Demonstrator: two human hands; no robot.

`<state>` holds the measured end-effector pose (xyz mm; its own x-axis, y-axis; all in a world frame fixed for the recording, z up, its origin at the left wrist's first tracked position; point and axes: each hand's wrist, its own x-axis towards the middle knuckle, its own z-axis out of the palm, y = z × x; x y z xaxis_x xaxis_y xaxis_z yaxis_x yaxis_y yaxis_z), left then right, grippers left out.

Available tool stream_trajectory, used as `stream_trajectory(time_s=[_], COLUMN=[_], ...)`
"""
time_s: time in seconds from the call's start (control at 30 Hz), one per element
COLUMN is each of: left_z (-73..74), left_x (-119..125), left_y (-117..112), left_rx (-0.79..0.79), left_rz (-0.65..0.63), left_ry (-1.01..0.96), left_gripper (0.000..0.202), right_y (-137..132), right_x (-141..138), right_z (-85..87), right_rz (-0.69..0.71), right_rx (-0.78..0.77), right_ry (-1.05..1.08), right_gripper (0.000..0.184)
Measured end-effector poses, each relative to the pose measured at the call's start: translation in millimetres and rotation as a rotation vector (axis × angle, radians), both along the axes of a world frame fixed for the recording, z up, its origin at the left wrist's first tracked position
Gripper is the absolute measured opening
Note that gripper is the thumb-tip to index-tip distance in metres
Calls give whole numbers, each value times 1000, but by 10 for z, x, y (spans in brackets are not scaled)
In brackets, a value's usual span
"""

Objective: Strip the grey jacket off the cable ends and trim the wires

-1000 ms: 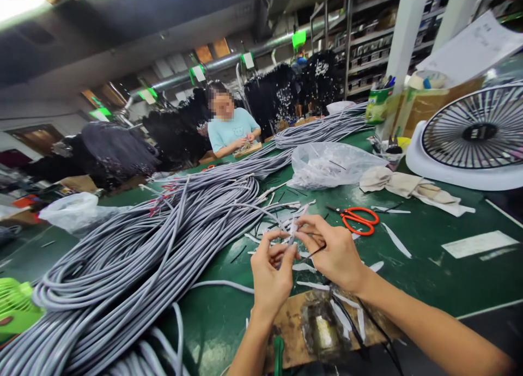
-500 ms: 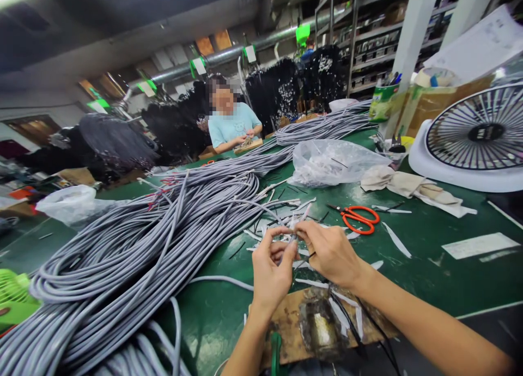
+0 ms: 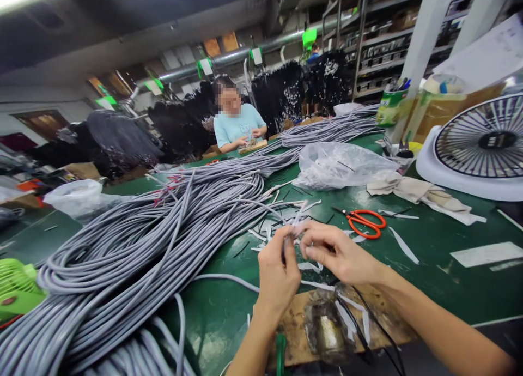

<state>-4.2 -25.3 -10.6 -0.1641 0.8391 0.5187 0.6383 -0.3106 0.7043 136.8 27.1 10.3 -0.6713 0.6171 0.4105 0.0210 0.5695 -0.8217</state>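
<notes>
Above the middle of the green table, both hands meet around the end of a grey cable (image 3: 232, 278), with white strands showing at the fingertips. My left hand (image 3: 278, 275) is closed in a pinch on that end, thumb against the bent fingers. My right hand (image 3: 341, 252) is just to the right, its fingers curled toward the same spot; what they hold, if anything, is hidden. White strips and black bits lie scattered beneath. Scissors with red-orange handles (image 3: 365, 224) rest to the right, apart from the hands. A wooden board (image 3: 298, 321) with a metal piece lies below the wrists.
A large heap of grey cables (image 3: 163, 245) fills the left side. Behind the hands lies a clear plastic bag (image 3: 343, 166); a white fan (image 3: 482, 141) stands right. Cloth gloves (image 3: 420, 193) lie before it. A co-worker (image 3: 241, 125) sits across the table.
My right hand's fingers have drawn slightly back from the left fingertips and curled more. The left hand keeps its pinch. The whole view has shifted a little.
</notes>
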Motion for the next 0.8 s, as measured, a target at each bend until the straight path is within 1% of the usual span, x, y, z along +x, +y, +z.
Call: stream_trajectory(time_s=[0.07,0.1,0.13,0.17,0.23,0.27,0.3,0.33,0.4,0.47,0.53,0.6,0.67,0.73,0.8], left_z=[0,0,-2,-4,-11,-14,-17,-19,-22,-25,-28,-28,-22,-10,4], left_x=[-29,-36,-36,-30,-3,14,30,45,65,75,80,80,74,64,52], left_y=[7,9,9,8,2,-1,-3,-5,-5,-2,-1,-2,-4,-5,-3], left_rx=[-3,-15,-35,-61,-120,-145,-166,-182,-186,-166,-128,-77,-34,-20,-25], left_rz=[3,-16,-48,-90,-179,-219,-251,-274,-272,-211,-129,-58,3,44,56], left_ry=[-33,-89,-162,-241,-378,-427,-465,-500,-551,-538,-456,-386,-394,-472,-581], left_gripper=[13,11,10,10,15,19,22,24,24,17,17,21,23,24,26], right_y=[-19,-20,-13,1,37,52,63,65,50,20,-8,-25,-36,-50,-68], right_x=[2,-4,-16,-32,-69,-85,-98,-105,-106,-95,-86,-86,-95,-108,-117], right_z=[12,5,-9,-30,-74,-91,-101,-104,-95,-78,-71,-75,-83,-84,-76], right_rz=[80,88,67,24,-88,-140,-187,-227,-299,-345,-343,-326,-322,-327,-331], right_rx=[-20,-63,-118,-178,-280,-301,-289,-242,-65,147,293,367,394,399,390], right_ry=[-2,2,21,52,120,139,144,138,125,144,170,170,148,122,108], right_gripper=[14,11,10,12,25,28,28,23,11,11,13,15,15,14,14])
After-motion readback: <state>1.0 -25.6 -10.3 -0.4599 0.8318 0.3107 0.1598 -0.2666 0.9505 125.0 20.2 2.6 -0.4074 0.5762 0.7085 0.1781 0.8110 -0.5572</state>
